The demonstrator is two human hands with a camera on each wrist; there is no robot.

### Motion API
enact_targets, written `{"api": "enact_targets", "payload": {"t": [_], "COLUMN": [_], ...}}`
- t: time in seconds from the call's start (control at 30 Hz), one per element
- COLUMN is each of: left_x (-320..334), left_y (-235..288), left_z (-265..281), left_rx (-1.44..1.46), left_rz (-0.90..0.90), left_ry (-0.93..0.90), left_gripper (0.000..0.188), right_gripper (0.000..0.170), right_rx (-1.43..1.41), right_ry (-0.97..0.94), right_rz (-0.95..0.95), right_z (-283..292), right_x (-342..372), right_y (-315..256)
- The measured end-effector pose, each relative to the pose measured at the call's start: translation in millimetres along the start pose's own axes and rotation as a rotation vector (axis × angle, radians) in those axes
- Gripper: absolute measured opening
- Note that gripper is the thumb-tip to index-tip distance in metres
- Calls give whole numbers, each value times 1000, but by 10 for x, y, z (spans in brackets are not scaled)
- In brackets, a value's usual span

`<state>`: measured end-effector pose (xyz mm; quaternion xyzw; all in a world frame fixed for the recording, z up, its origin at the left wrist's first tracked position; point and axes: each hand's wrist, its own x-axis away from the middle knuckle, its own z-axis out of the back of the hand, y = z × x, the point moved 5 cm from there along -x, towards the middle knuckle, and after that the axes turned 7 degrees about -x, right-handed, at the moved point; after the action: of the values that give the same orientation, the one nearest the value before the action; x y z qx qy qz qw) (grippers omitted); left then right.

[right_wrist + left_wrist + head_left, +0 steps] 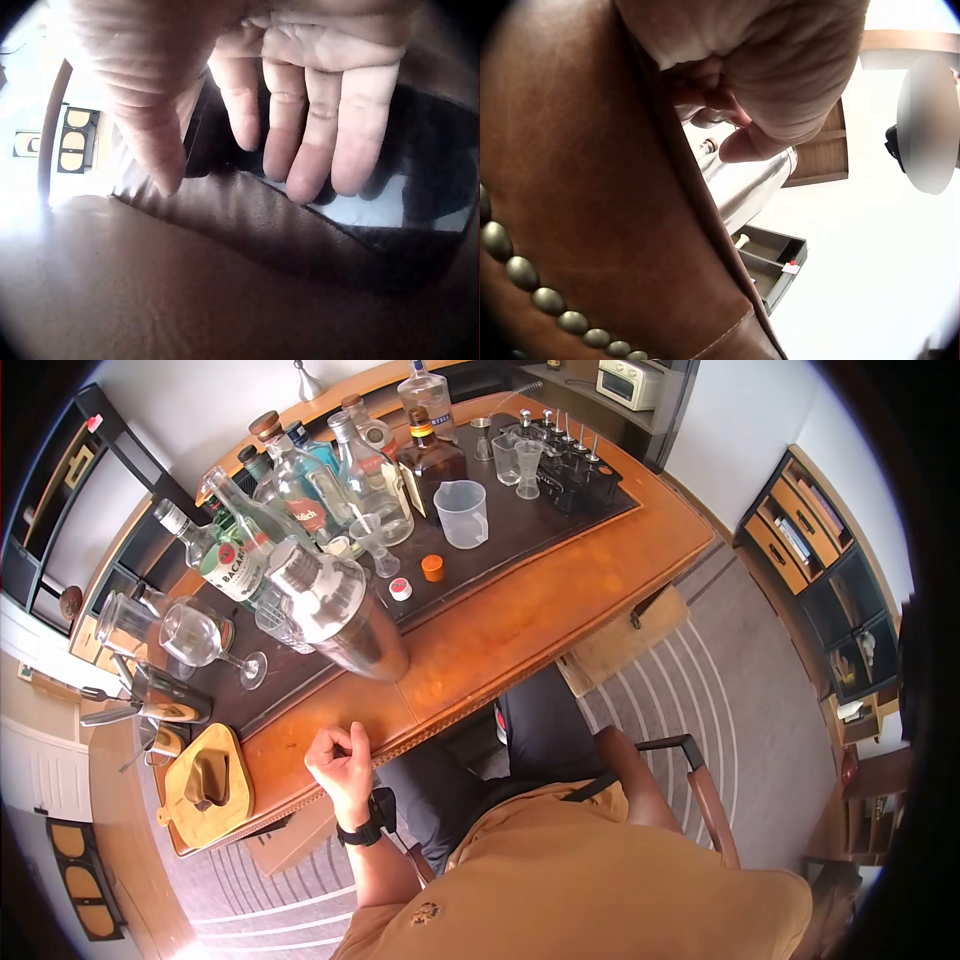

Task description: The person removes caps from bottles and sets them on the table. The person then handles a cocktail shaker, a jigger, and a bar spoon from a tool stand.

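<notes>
My left hand (340,765) rests at the front edge of the leather-topped desk (540,615), fingers loosely curled, nothing in them. Those fingers also show in the left wrist view, beside the desk's studded side. Beyond the hand stands a tall metal cocktail shaker (350,625), the nearest thing to it. Hidden from the head view, my right hand (307,97) hangs with relaxed fingers over a brown surface and holds nothing. Past the shaker are a plastic measuring jug (462,520), an orange cap (432,568) and a small red-and-white cap (400,589).
Several liquor bottles (300,490) crowd the desk's back left. A stemmed glass (192,634) and a metal cup of bar tools (175,695) stand left. A wooden board (240,800) lies at the left corner. Pourers stand in a black rack (575,485) at the far right.
</notes>
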<state>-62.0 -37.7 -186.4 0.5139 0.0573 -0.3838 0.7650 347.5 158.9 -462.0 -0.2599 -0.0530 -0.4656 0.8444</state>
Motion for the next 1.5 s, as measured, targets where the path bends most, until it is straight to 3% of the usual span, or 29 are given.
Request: {"api": "enact_targets", "payload": {"t": [0.1,0.2,0.3,0.37,0.43,0.5,0.57,0.63,0.67,0.73,0.77,0.83,0.87,0.93,1.0,1.1,1.13,1.17,1.2,1.23,1.37,1.43,1.5], "left_x": [-4,-1,-1,-28,-51,-133,-265,-482,-595,-819,-891,-998,-1067,-1071,-1030,-1116,-1151,-1208,-1274,-1324,-1492,-1557,-1564], "left_y": [-34,-50,-44,-34,-105,-65,81,428,473,583,676,809,620,559,713,642,834,1017,1236,1414,1964,2055,2171], "left_z": [-19,-23,-7,2,-20,-30,-38,-50,-88,-159,-160,-289,-386,-464,-454,-511,-529,-572,-615,-684,-1250,-1644,-1878], "left_rx": [-7,-8,-13,-21,205,218,230,147,151,178,180,240,172,176,262,274,401,401,375,348,331,416,249], "left_rz": [-9,-15,6,15,194,167,140,-79,-79,-142,-141,28,-72,-77,6,19,-24,-26,-107,-184,-262,-324,-342], "left_ry": [-16,-13,-11,-5,-19,-32,-54,-58,-55,-70,-61,-319,-359,-339,-320,-395,-347,-348,-352,-352,-523,-424,-277], "left_gripper": [33,33,32,31,23,24,31,57,57,76,76,81,82,79,69,62,55,55,56,57,68,75,79], "right_gripper": [22,22,22,23,23,23,24,26,26,25,25,24,23,23,24,26,27,29,30,32,34,28,27], "right_rx": [158,-59,71,8,-51,15,0,-13,-28,-52,-65,-99,-121,-149,146,124,115,109,108,113,216,158,162], "right_ry": [-29,80,-31,-29,-26,-56,-37,-20,-14,-3,3,20,29,46,-97,-241,-311,-381,-451,-522,-428,-275,-275], "right_rz": [78,11,64,37,11,-31,-33,-41,-52,-67,-72,-82,-90,-98,239,126,69,13,-42,-95,-44,35,66], "right_z": [-92,21,-64,47,64,-29,-49,-71,-88,-132,-156,-202,-229,-304,-448,572,821,854,1185,1629,1719,1846,1900], "right_x": [-5,48,-4,21,16,-11,-21,-20,-20,-20,-22,-35,-49,-123,-159,141,427,1262,1502,1470,1289,1206,1157], "right_y": [56,0,41,-59,-70,32,57,98,128,194,228,294,330,426,335,-655,-758,13,-57,-585,-439,-591,-649]}}
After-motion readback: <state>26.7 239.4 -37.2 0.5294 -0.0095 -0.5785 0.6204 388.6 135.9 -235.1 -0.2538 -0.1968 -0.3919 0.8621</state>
